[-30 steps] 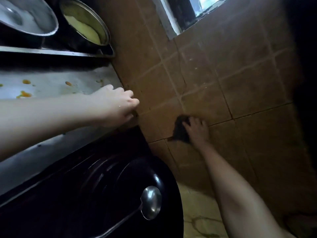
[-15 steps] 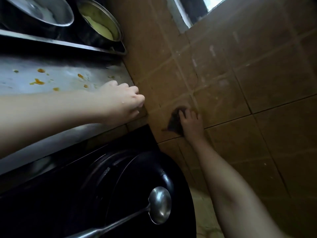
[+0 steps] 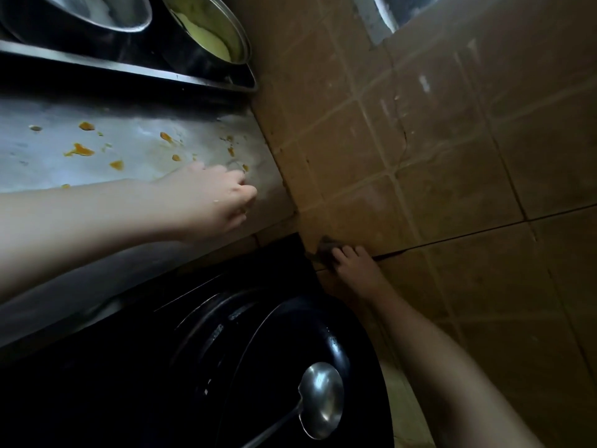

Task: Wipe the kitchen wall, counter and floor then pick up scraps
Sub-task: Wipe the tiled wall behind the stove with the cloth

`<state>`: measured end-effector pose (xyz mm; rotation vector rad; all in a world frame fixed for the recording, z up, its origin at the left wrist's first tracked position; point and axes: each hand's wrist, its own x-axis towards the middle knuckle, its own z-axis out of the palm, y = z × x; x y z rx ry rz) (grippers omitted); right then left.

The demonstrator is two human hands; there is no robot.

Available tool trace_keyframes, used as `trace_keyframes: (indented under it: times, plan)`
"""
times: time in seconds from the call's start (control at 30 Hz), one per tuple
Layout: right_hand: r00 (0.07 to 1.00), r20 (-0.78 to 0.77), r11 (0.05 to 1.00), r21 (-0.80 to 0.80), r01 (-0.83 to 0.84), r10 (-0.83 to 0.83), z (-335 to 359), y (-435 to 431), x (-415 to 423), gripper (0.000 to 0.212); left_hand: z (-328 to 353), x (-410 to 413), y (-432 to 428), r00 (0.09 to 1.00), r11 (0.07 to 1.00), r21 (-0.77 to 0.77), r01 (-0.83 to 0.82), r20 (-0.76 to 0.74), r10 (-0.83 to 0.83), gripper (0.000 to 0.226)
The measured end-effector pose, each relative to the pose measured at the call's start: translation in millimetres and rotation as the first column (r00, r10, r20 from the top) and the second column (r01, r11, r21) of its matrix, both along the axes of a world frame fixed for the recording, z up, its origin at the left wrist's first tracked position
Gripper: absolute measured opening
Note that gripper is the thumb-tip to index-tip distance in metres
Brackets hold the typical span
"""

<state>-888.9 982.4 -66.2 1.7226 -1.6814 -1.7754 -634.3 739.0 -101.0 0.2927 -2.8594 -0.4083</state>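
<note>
Dark cloth (image 3: 324,246) low on tiled wall (image 3: 452,163), just past the worktop (image 3: 135,137) corner. Right hand (image 3: 352,265) presses it, fingers flat. Left hand (image 3: 213,202) rests on worktop among orange scraps (image 3: 79,151), fingers curled under; whether it pinches anything, cannot tell.

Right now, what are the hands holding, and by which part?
Right hand presses a dark cloth to the wall, fingers over its edge; left hand: cannot tell.

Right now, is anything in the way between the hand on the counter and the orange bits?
Nothing visible. The left hand rests on the counter; the nearest orange scrap lies bare just past its knuckles.
</note>
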Motion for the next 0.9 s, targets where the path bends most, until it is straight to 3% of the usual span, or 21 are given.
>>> trace_keyframes:
  times: [0.2, 0.37, 0.6, 0.73, 0.9]
  plan:
    - [0.993, 0.038, 0.993, 0.041, -0.112, 0.111, 15.5, 22.4, -3.0, 0.020, -3.5, 0.9, -0.1, 1.000, 1.000, -0.003, -0.016, 0.003, 0.016, 0.033]
    - [0.980, 0.039, 0.965, -0.184, -0.186, 0.196, 30.8, -9.0, -4.7, 0.045, -2.1, 2.0, -11.0, 0.999, 0.999, 0.030, -0.045, 0.006, 0.044, 0.032]
    - [0.968, -0.033, 0.887, -0.394, -0.242, 0.249, 55.1, -103.1, -11.0, 0.046, -1.9, 5.0, -33.9, 0.995, 0.994, 0.030, -0.101, 0.005, 0.101, 0.033]
    - [0.968, -0.081, 0.866, -0.434, -0.249, 0.238, 62.6, -167.7, -12.4, 0.033, -7.3, 10.1, -50.6, 0.993, 0.992, 0.057, -0.117, 0.010, 0.116, 0.035]
    - [0.989, -0.050, 0.901, -0.408, -0.145, 0.137, 60.1, -247.0, -13.5, 0.038, -21.4, 15.5, -78.1, 0.988, 0.985, 0.077, -0.154, 0.016, 0.154, 0.032]
